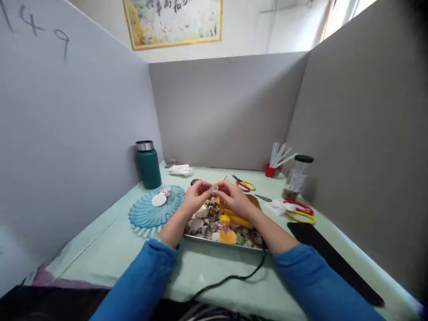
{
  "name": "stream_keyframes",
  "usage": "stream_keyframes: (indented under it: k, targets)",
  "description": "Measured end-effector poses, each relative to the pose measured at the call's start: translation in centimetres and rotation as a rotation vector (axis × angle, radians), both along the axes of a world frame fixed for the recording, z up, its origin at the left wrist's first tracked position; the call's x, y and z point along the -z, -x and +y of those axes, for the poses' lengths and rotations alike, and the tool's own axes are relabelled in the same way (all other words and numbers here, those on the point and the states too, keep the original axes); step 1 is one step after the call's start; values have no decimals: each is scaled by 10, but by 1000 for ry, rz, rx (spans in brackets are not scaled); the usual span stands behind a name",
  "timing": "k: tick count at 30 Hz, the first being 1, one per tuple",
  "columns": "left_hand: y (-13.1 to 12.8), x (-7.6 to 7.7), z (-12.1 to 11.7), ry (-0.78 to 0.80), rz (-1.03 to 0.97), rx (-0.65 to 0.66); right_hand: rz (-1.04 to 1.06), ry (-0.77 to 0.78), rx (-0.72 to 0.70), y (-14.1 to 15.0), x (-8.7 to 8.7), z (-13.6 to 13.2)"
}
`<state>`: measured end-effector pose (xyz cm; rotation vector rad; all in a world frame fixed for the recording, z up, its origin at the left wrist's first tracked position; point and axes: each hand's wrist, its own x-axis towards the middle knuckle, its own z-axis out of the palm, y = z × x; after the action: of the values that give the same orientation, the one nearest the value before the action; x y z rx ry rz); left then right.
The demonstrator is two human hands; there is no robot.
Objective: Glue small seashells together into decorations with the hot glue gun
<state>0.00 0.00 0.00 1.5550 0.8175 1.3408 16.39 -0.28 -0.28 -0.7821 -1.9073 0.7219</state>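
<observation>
Left hand (197, 196), right hand (236, 199): I see fingers pinching a small pale thing (215, 188) | above tray (217, 242), between the bench's (207, 272) side edges | looks part-done: white disc (158, 199) on plate (142, 215) toward left edge, many shells (197, 224) loose

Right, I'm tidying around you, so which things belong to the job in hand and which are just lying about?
Seemingly the job's:
small pale piece, held between left hand and right hand
shells in the tray below
yellow tool, probably a glue gun

Probably just lying about:
green bottle
white bundle
black strip
</observation>
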Motion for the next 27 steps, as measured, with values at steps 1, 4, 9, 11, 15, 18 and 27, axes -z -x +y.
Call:
stream_keyframes:
  k: [1, 4, 9, 11, 15, 18, 27]
  targets:
    - [1, 0, 0, -1, 2, -5, 0, -1, 0, 0, 0, 0]
    - [2, -1, -1, -2, -1, -10, 0, 0, -6, 0, 0, 1]
    - [2, -1, -1, 0, -26, 15, 2, 9, -23, 1, -1, 0]
    - [2, -1, -1, -3, -30, 24, 6, 7, -27, 1, -1, 0]
    - [2, -1, -1, -9, -25, 16, -6, 9, -33, 1, 0, -2]
    - [2, -3, -2, -8, -3, -20, -61, -37, 5, 1, 0, -2]
    - [2, 4, 3, -53, 35, -77, -144, -145, 71, 1, -2, -2]
